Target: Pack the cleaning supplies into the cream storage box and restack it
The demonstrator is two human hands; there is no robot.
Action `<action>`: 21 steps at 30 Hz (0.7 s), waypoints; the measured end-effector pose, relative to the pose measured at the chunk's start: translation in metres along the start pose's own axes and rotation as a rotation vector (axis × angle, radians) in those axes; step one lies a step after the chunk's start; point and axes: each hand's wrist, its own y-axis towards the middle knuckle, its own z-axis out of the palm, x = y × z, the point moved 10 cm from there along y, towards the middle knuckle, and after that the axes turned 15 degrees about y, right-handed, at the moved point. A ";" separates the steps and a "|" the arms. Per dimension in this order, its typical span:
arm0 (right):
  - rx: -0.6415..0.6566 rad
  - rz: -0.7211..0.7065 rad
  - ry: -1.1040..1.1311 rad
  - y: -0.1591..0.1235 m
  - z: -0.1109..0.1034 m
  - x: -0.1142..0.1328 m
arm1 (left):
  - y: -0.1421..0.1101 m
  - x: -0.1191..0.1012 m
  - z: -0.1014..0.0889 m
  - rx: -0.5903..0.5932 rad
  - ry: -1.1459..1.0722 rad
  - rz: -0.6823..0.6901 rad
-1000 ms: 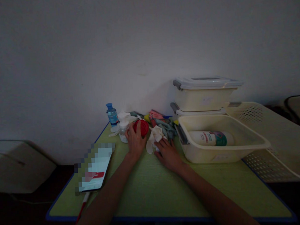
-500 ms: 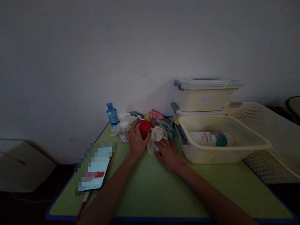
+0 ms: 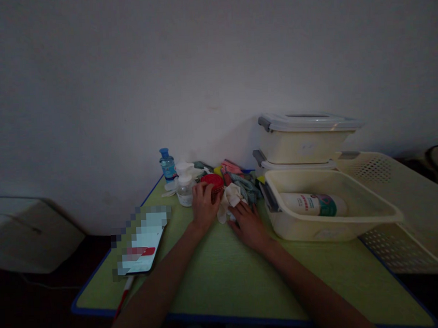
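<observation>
My left hand (image 3: 202,206) is wrapped round a red round container (image 3: 213,182) that rests on the green table (image 3: 224,280), beside a small clear bottle with a white cap (image 3: 185,190). My right hand (image 3: 247,223) lies flat with fingers spread, touching a crumpled white cloth (image 3: 230,198) at the near edge of a pile of grey, pink and yellow rags (image 3: 241,180).
A cream tub (image 3: 352,226) holding a lying white-and-green bottle (image 3: 313,204) stands right of my hands, with lidded boxes (image 3: 305,141) stacked behind. A perforated basket (image 3: 406,209) is far right. A blue bottle (image 3: 167,165) stands by the wall. A phone (image 3: 142,242) lies at left.
My left hand has turned the red container and lowered it toward the table. My right hand has stayed on the white cloth. The view has shifted slightly.
</observation>
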 end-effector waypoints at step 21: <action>0.001 0.006 0.016 0.002 0.002 -0.003 | -0.001 0.095 -0.009 -0.006 0.043 -0.643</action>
